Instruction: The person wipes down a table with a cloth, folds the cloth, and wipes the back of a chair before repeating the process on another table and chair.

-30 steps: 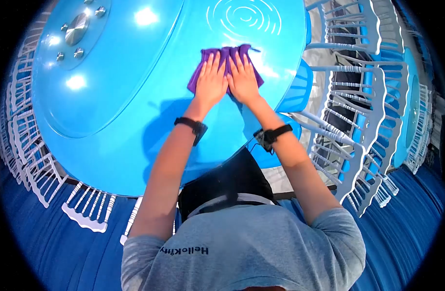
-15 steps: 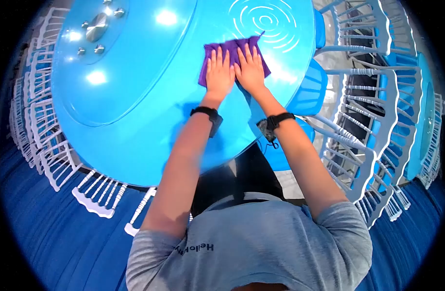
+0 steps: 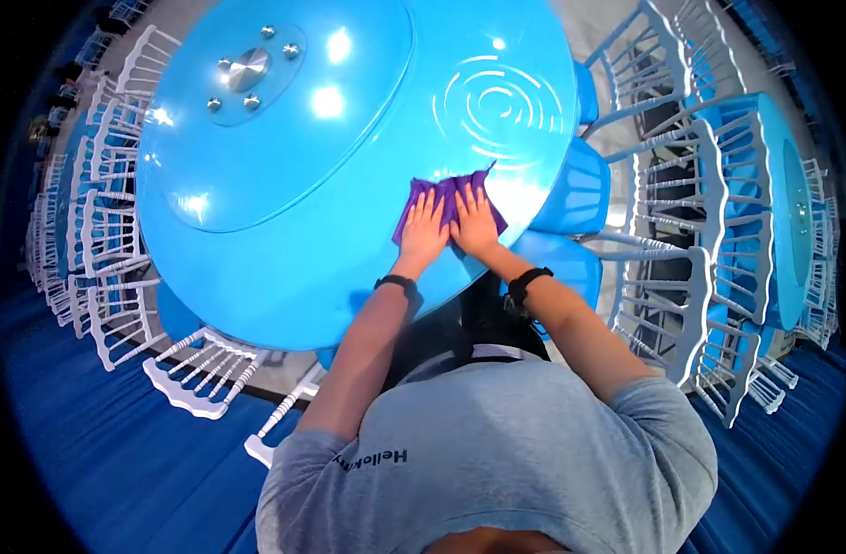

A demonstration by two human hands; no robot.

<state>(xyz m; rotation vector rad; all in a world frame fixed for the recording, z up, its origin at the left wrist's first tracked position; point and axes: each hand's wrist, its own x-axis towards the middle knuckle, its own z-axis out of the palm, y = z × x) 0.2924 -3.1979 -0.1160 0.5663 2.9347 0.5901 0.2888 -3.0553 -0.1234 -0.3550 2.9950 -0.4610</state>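
Note:
A purple cloth (image 3: 449, 192) lies spread on the glossy blue round table (image 3: 275, 295), near the edge closest to my body. My left hand (image 3: 424, 231) rests flat on its left half, fingers stretched out and slightly apart. On the right half, my right hand (image 3: 475, 224) presses down the same way, palm flat and fingers extended. The two thumbs nearly meet at the cloth's middle. Folds and loose corners of the cloth show beyond the fingertips. Both wrists wear dark bands.
A raised round turntable (image 3: 284, 175) with a metal hub (image 3: 248, 68) and several small metal knobs takes up the table's far left. White spindle-backed chairs (image 3: 197, 374) ring the table. Blue seats (image 3: 575, 189) sit by its right edge. Another blue table (image 3: 787, 222) stands farther right.
Both hands and the cloth have slid together across the table toward my body. The camera view has shifted, showing more of the table's far side.

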